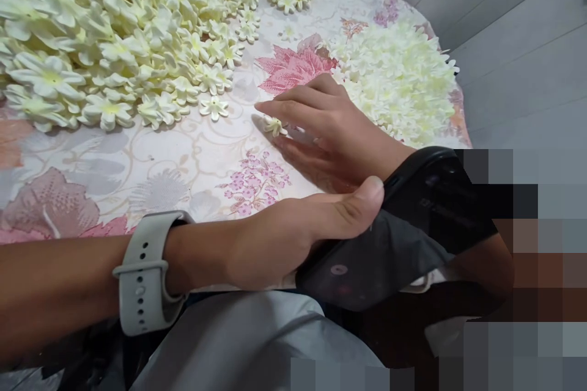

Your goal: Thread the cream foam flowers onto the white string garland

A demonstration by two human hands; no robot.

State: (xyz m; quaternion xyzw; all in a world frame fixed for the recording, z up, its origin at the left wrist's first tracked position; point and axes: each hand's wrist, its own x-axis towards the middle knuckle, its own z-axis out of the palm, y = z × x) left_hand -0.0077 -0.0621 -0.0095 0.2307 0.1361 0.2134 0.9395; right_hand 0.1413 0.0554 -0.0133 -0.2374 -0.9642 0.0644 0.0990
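"Left hand (279, 241)?"
"Yours, clamped on one smartphone (413, 229); lax thumb could drop it."
"Right hand (323, 113)?"
"Fingers parted about one artificial flower (276, 127), over your floral tablecloth (192, 146); grip untellable; brushing could displace it."

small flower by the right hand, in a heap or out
Out: the small flower is apart from the yellowish heap and the whiter heap, over cloth. Cannot tell if the right hand grips it.

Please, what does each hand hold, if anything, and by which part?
The left hand holds a flat, black phone by one long side. Whether the right hand grips the small, cream, star-shaped flower beside its fingers cannot be told.
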